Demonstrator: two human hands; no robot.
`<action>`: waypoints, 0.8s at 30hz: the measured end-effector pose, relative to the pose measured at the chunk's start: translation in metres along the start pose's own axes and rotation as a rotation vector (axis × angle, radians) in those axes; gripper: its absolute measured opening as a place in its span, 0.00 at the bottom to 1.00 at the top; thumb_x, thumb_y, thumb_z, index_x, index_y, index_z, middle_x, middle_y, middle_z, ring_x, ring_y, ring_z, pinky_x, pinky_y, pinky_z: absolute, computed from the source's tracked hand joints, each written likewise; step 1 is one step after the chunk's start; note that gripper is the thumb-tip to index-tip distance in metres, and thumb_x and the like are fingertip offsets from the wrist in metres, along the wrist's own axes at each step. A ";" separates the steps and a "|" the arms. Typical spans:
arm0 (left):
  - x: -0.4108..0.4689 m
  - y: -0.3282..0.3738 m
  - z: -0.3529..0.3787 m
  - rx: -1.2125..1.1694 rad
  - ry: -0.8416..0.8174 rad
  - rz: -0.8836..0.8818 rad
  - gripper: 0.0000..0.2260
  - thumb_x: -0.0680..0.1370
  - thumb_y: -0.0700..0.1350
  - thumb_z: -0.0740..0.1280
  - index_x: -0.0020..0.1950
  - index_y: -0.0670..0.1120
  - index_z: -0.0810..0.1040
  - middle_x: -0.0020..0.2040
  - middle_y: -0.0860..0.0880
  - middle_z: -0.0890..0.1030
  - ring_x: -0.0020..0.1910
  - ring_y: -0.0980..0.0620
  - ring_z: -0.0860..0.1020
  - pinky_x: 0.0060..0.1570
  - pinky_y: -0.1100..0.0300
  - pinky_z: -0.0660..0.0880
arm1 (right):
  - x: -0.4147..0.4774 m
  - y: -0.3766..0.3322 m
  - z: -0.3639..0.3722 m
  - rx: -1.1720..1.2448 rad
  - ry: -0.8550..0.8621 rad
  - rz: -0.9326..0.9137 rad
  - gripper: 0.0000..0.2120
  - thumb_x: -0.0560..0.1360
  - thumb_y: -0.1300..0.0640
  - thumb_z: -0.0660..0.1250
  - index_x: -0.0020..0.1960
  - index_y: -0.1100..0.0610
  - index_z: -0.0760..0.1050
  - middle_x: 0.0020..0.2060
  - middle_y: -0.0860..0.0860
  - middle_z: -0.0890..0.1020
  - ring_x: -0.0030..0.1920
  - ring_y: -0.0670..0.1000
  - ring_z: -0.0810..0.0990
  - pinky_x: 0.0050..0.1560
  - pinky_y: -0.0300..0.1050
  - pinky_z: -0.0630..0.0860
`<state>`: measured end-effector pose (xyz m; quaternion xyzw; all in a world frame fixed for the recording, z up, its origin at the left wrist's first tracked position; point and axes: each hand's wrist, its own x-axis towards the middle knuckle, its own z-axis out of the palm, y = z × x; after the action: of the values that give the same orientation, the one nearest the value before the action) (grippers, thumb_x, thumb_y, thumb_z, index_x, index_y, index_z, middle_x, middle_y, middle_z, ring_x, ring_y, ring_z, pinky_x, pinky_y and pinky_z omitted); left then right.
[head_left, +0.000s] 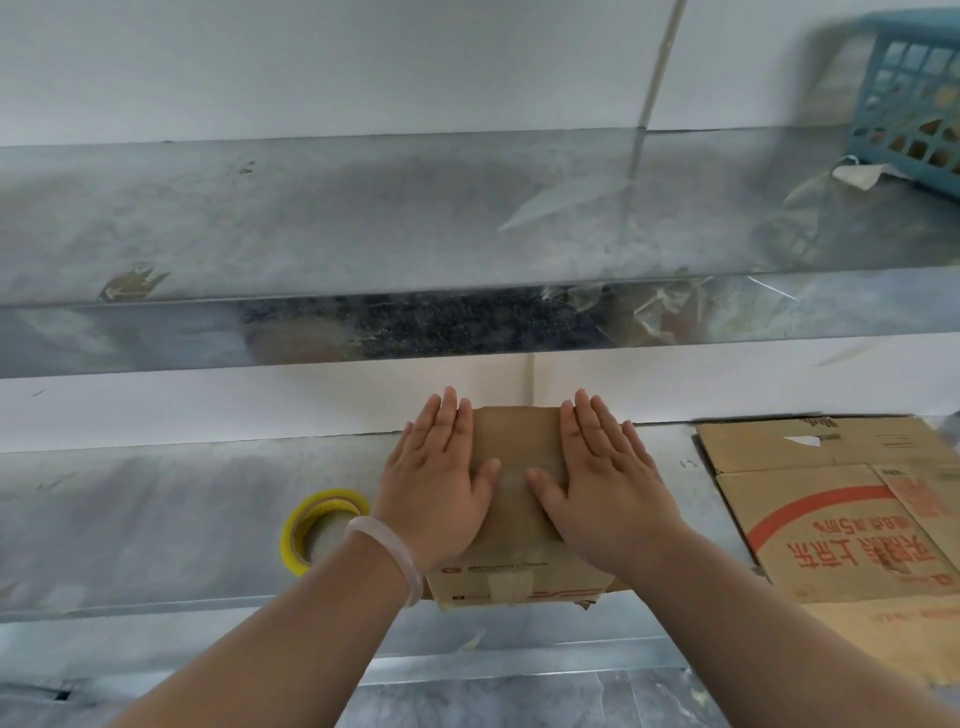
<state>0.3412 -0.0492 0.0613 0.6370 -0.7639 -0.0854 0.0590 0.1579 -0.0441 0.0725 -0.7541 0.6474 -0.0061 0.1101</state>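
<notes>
Lower shelf (156, 519), left to right:

Yellow-rimmed tape roll (317, 530) stands on edge at about 8 o'clock from the left grip, just beside the wrist and its pale bangle (387, 551). I can't tell if they touch.

Left grip (436, 488): fully flat, fingers straight and together, pointing to 12. The palm is down on the left half of the box top and the thumb is splayed toward 3. It clamps nothing, it only presses.

Small cardboard box (517, 452): sits mid-shelf, straight ahead of the person and directly under both grips. Its long axis runs 12 to 6, with the far end near the back wall and the near end at the shelf's front edge. The centre strip of the top shows between the two thumbs. There is a patch of tape (511, 584) on the near face at the seam.

Right grip (602, 483): mirrors the left, flat and wide open, palm on the right half of the top, thumb toward 9. The thumb tips are near each other but apart.

Read: the flaps are being held shut or the seam smoothed. The box is equally close to both hands. If the roll is wanted next, the left is clearly the nearer hand, and the right can hold the top down alone.

Flattened printed carton (841, 519): lies at 3 o'clock from the box, close to it, with a bare gap between them.

Blue basket (914, 88): on the upper shelf (311, 218) at about 1 to 2 o'clock, well apart and blurred.
</notes>
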 end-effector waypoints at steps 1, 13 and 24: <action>0.001 0.000 -0.001 -0.010 -0.011 -0.012 0.30 0.81 0.60 0.45 0.78 0.48 0.40 0.78 0.52 0.37 0.76 0.55 0.36 0.74 0.57 0.38 | 0.001 0.000 0.000 0.016 -0.003 0.004 0.38 0.79 0.35 0.43 0.79 0.55 0.35 0.78 0.50 0.36 0.77 0.46 0.33 0.76 0.46 0.34; -0.009 -0.023 -0.007 -0.153 -0.057 0.125 0.34 0.78 0.64 0.54 0.78 0.56 0.42 0.77 0.58 0.34 0.74 0.61 0.32 0.72 0.58 0.40 | -0.004 0.032 -0.005 0.165 -0.028 -0.143 0.40 0.77 0.33 0.51 0.79 0.48 0.37 0.77 0.40 0.36 0.75 0.38 0.33 0.75 0.41 0.39; -0.008 -0.038 -0.010 -0.309 -0.213 0.234 0.54 0.58 0.82 0.52 0.77 0.59 0.39 0.75 0.61 0.30 0.72 0.63 0.28 0.73 0.54 0.41 | 0.002 0.057 -0.015 0.196 -0.263 -0.338 0.63 0.55 0.16 0.56 0.77 0.43 0.31 0.72 0.35 0.25 0.71 0.38 0.23 0.78 0.57 0.45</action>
<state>0.3811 -0.0484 0.0635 0.5147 -0.8124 -0.2608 0.0846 0.1005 -0.0563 0.0770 -0.8318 0.4885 0.0111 0.2635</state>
